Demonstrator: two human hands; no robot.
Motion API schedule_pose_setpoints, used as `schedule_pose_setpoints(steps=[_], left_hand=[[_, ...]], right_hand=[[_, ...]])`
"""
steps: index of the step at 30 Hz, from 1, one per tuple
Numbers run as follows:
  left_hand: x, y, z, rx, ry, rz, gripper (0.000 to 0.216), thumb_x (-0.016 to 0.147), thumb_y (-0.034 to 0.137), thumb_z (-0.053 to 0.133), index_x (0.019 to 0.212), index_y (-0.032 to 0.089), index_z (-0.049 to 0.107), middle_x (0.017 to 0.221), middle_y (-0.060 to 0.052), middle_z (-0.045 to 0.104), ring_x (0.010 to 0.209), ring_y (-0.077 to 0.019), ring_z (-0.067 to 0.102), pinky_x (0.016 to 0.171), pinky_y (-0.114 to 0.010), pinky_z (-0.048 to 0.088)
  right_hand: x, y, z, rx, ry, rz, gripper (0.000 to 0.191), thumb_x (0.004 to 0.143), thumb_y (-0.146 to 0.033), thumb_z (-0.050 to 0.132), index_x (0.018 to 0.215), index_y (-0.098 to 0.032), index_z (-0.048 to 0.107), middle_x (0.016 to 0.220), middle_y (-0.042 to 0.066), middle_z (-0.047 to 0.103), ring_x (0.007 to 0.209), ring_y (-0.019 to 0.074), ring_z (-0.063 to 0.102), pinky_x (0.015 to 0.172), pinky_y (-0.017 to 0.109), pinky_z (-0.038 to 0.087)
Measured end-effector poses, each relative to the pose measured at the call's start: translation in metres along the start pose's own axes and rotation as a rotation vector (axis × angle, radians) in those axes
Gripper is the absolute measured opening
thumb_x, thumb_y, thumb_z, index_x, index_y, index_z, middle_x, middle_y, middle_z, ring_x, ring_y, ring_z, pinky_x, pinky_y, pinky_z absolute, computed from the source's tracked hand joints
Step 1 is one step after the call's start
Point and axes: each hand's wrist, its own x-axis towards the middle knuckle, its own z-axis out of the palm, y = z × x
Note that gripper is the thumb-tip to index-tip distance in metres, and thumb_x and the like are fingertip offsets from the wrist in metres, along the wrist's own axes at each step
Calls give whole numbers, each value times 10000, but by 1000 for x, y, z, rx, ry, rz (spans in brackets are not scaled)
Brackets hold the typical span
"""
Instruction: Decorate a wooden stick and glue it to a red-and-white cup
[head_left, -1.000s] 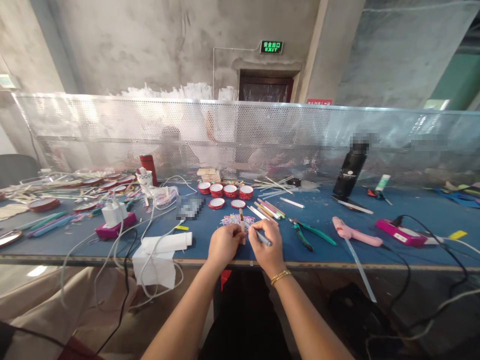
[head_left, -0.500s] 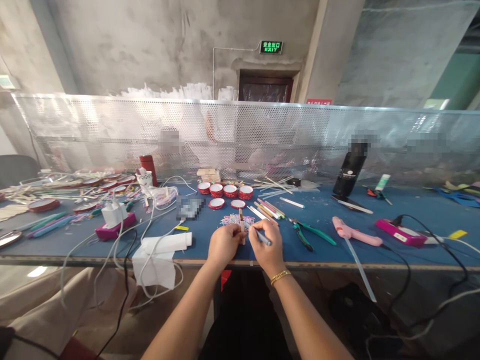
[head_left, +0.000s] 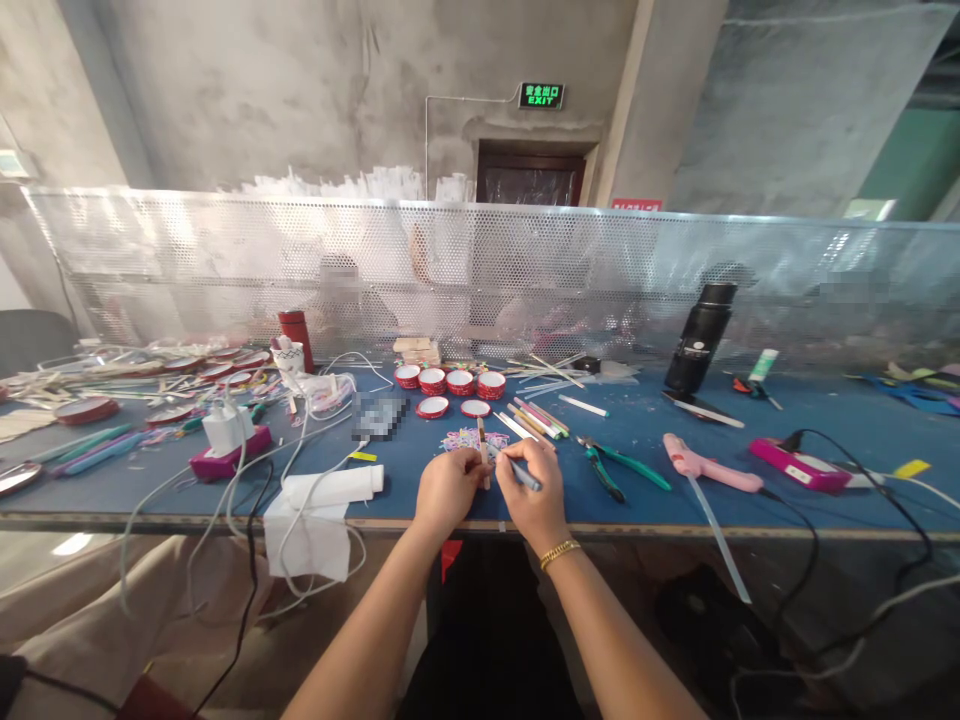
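My left hand (head_left: 452,487) is closed on a flat wooden craft stick (head_left: 481,431), which stands out past the fingers, brown at its far end. In my right hand (head_left: 538,490) is a grey marker pen (head_left: 523,473), held in a writing grip. Its tip is at the stick, though the fingers partly hide where they meet. Just behind the hands lies a small heap of colourful thin strips (head_left: 454,440). Several marker pens (head_left: 534,420) lie beyond my right hand. Stacks of red-rimmed round lids (head_left: 460,381) stand farther back.
Teal-handled pliers (head_left: 630,466), a pink glue gun (head_left: 709,465) and a purple power strip (head_left: 801,465) lie to the right. A black bottle (head_left: 699,340) leans behind them. To the left are a white roll (head_left: 330,487), tangled cables and another purple power strip (head_left: 225,455). A perforated metal screen (head_left: 300,240) borders the back.
Both hands keep nearly the same pose on the stick and marker pen. The whole view shifts very slightly; nothing else visibly moves.
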Motion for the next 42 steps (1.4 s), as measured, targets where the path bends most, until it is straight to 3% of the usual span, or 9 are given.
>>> schedule_pose_setpoints(steps=[42], left_hand=[[-1,2,-1,-4,-11,-8,234,847,264,591,620,206,607,640,15,654,630,-143,558,597,-251,317]], right_hand=[[0,-2,-2,2,0,1,143,893,-211,574,756,-235,541,719,5,632,746,208,557,798,374,426]])
